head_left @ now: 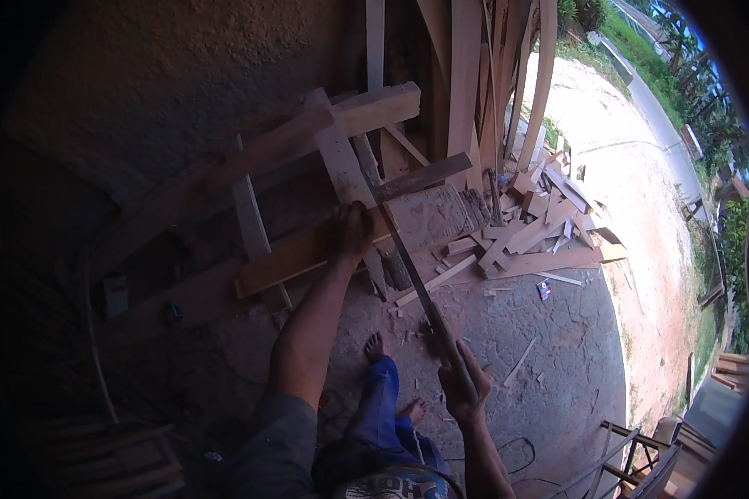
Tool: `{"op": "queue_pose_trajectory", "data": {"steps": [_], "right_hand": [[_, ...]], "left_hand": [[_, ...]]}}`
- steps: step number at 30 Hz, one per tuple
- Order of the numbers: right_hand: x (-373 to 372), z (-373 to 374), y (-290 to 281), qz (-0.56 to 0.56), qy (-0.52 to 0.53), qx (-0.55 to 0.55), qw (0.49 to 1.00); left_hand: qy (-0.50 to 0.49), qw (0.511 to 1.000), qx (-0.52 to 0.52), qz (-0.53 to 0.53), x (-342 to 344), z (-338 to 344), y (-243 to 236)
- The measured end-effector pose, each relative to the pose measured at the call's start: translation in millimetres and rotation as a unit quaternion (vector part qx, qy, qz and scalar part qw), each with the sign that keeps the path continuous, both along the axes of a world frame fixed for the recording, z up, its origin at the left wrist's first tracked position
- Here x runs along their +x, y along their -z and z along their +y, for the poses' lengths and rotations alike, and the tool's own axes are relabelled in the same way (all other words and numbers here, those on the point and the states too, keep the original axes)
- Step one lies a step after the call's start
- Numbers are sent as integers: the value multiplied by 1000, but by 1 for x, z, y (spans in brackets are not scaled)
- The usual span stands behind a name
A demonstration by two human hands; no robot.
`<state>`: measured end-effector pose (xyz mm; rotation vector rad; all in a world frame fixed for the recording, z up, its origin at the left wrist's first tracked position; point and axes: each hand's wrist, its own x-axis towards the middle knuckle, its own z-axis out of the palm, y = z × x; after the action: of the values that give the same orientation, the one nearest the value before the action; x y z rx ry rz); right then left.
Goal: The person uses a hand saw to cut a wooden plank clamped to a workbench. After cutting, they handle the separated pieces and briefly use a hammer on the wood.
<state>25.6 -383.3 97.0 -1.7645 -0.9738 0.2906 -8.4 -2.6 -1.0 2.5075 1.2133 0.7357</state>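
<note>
My left hand (pixel 354 226) is closed over an orange-brown wooden board (pixel 287 256), close to the board's right end. The board lies across a rough trestle of wooden bars (pixel 341 166). In my right hand (pixel 466 387) is the handle end of a handsaw (pixel 418 283), seen nearly edge-on. Its long, narrow dark blade slants up and left, and its far part meets the board's right end beside my left hand. How deep the teeth sit in the wood cannot be made out. My fingers partly hide the saw's handle.
Scrap wood offcuts (pixel 549 212) lie heaped to the right of the trestle. Tall planks (pixel 466 91) lean upright behind it. My bare foot (pixel 374 346) stands on the cracked concrete floor (pixel 508 324). A cable (pixel 520 453) curls at lower right, near a metal frame (pixel 632 449).
</note>
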Motion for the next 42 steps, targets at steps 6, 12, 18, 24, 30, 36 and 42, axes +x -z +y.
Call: {"op": "queue_pose_trajectory", "data": {"steps": [6, 12, 18, 24, 30, 36, 42], "right_hand": [[-2, -3, 10, -16, -8, 12, 1000], [-4, -7, 8, 61, -33, -20, 997], [-1, -11, 15, 46, -26, 5, 999], [-2, -9, 8, 46, -33, -17, 998], [-2, -8, 7, 47, -35, -15, 998], [1, 3, 3, 31, -29, -13, 999], [-5, -23, 0, 41, -31, -16, 999]], "left_hand": [[9, 996, -11, -87, 5, 4, 12], [12, 999, -1, -51, 6, 16, 24], [-11, 998, -18, -58, 15, 5, 13], [-15, 998, -25, -57, 9, 10, 15], [-17, 998, -21, -62, 8, 14, 21], [-20, 997, -35, -66, 10, 8, 11], [-32, 997, -27, -65, 10, -1, -2]]}}
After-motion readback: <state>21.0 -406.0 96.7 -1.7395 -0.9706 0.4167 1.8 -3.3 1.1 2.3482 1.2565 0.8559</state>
